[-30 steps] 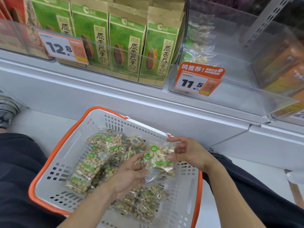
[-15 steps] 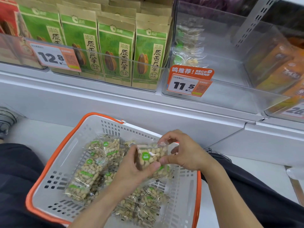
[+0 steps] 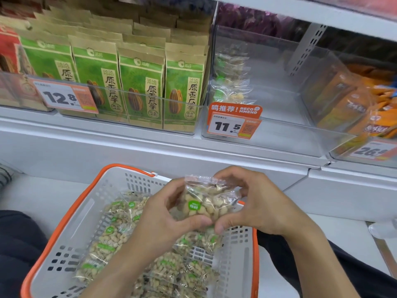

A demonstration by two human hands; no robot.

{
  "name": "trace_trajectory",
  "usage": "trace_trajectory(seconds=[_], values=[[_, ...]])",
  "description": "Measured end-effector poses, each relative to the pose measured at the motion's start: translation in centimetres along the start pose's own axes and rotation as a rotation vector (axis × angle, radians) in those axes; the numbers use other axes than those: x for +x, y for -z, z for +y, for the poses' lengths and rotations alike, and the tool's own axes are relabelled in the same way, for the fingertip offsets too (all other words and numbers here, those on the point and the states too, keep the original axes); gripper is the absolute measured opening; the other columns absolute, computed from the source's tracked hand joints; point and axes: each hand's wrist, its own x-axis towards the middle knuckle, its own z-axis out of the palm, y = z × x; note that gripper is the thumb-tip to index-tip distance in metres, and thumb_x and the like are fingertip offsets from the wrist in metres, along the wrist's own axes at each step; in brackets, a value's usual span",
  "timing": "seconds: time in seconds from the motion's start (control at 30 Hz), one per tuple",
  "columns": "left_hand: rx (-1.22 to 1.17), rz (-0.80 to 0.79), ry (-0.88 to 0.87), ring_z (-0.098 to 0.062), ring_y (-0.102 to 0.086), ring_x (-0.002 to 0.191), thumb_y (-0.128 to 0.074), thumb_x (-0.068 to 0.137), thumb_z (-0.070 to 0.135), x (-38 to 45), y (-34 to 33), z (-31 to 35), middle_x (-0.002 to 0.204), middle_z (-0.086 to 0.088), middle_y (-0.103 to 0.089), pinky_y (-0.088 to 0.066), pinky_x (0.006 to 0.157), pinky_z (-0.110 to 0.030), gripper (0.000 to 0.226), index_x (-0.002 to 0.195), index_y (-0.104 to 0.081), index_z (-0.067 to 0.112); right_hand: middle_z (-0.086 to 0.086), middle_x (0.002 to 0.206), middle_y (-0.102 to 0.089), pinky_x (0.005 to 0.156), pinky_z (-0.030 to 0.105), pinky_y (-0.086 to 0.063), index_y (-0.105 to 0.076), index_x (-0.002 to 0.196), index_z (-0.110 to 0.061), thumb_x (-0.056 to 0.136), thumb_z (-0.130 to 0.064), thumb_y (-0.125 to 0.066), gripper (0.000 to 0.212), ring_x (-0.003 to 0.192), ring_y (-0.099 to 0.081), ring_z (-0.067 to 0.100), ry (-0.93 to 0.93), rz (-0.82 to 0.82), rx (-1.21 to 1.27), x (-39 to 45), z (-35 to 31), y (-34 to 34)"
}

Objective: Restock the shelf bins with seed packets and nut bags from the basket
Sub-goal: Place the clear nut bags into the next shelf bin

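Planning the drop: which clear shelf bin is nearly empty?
The middle bin behind the 11.5 price tag: only a few nut bags at its left wall. Neighbouring bins are packed.

A white shelf [image 3: 129,145] is seen running across the far side. On it, at left, a clear bin [image 3: 111,97] is packed with upright green seed packets [image 3: 140,89]. Just right of it, a second clear bin [image 3: 279,136] is seen, with a few nut bags [image 3: 232,82] stacked against its left wall. Further right, orange packets [image 3: 348,108] are glimpsed. On the near floor [image 3: 53,190], a white basket [image 3: 90,211] with an orange rim is set.
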Motion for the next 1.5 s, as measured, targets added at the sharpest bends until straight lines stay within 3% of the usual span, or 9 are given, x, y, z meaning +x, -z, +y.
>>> trace_trajectory(seconds=[0.2,0.33,0.47,0.6,0.8,1.07,1.27,1.4,1.5], values=[[0.062,-0.060,-0.080,0.001,-0.064,0.108,-0.086,0.068,0.045,1.3,-0.5,2.5,0.118,0.011,-0.069,-0.052,0.095,-0.023,0.078,0.137,-0.053,0.033,-0.031,0.115,-0.061,0.091,0.015,-0.045,-0.052,0.126,-0.050,0.039,-0.062,-0.094,0.098,0.108,-0.051,-0.011,0.058,0.081,-0.241,-1.4,-2.2,2.4],[0.147,-0.076,-0.255,0.010,-0.050,0.119,-0.071,0.065,0.070,2.8,-0.6,6.1,0.125,0.031,-0.057,-0.043,0.091,-0.011,0.077,0.135,-0.041,0.059,-0.031,0.106,-0.064,0.084,0.016,-0.047,-0.058,0.124,-0.045,0.054,-0.058,-0.090,0.078,0.103,-0.058,-0.007,0.150,0.245,-0.320,-2.5,-3.7,5.2],[0.296,0.099,-0.503,0.004,-0.037,0.134,-0.049,0.093,0.054,5.7,-0.3,8.9,0.138,0.025,-0.042,-0.029,0.103,-0.007,0.049,0.138,-0.045,0.036,-0.024,0.113,-0.064,0.079,0.017,-0.051,-0.063,0.123,-0.027,0.065,-0.041,-0.086,0.064,0.098,-0.062,-0.001,0.319,0.680,-0.327,-3.2,-4.0,9.3],[0.516,0.274,-0.588,-0.006,-0.037,0.132,-0.051,0.092,0.040,10.1,-0.2,9.1,0.135,0.009,-0.042,-0.025,0.110,-0.015,0.044,0.132,-0.052,0.021,-0.014,0.111,-0.061,0.087,0.001,-0.037,-0.060,0.125,-0.019,0.067,-0.030,-0.089,0.066,0.098,-0.054,-0.001,0.243,0.930,-0.390,-1.5,-2.9,12.9],[0.596,0.356,-0.623,-0.021,-0.038,0.135,-0.065,0.089,0.031,13.4,-1.7,6.9,0.142,-0.003,-0.036,-0.040,0.109,-0.039,0.049,0.131,-0.053,0.008,-0.007,0.115,-0.062,0.089,0.021,-0.042,-0.058,0.128,-0.020,0.065,-0.020,-0.093,0.072,0.102,-0.057,0.011,0.008,0.856,-0.362,6.0,1.2,15.5],[0.704,0.567,-0.730,-0.024,-0.043,0.131,-0.070,0.090,0.028,14.8,-3.4,4.9,0.141,-0.011,-0.043,-0.035,0.111,-0.031,0.055,0.135,-0.050,0.003,0.005,0.120,-0.067,0.094,0.037,-0.055,-0.057,0.128,-0.017,0.066,-0.014,-0.087,0.069,0.105,-0.066,0.024,-0.175,0.617,-0.329,18.7,5.1,19.6],[0.730,0.626,-0.865,-0.030,-0.044,0.133,-0.064,0.087,0.034,16.1,-3.8,3.4,0.145,-0.011,-0.040,-0.038,0.111,-0.041,0.065,0.140,-0.040,0.004,0.005,0.131,-0.047,0.089,0.020,-0.043,-0.046,0.138,-0.023,0.070,-0.016,-0.081,0.077,0.113,-0.056,0.023,-0.125,0.641,-0.307,25.3,7.1,20.2],[0.720,0.672,-0.903,-0.031,-0.044,0.133,-0.065,0.085,0.032,16.8,-4.2,2.9,0.144,-0.012,-0.041,-0.041,0.108,-0.045,0.066,0.139,-0.040,0.003,-0.011,0.093,-0.047,0.068,0.023,-0.043,-0.045,0.115,-0.034,0.079,-0.030,-0.077,0.049,0.079,-0.044,0.011,-0.118,0.681,-0.312,25.7,8.2,19.7],[0.694,0.693,-0.908,-0.033,-0.045,0.132,-0.065,0.083,0.032,17.0,-4.7,2.6,0.142,-0.013,-0.042,-0.043,0.106,-0.048,0.065,0.137,-0.042,0.004,-0.002,0.071,-0.052,0.059,0.024,-0.041,-0.052,0.089,-0.021,0.087,-0.041,-0.059,0.022,0.071,-0.044,0.019,-0.065,0.793,0.351,25.9,8.4,18.8]])
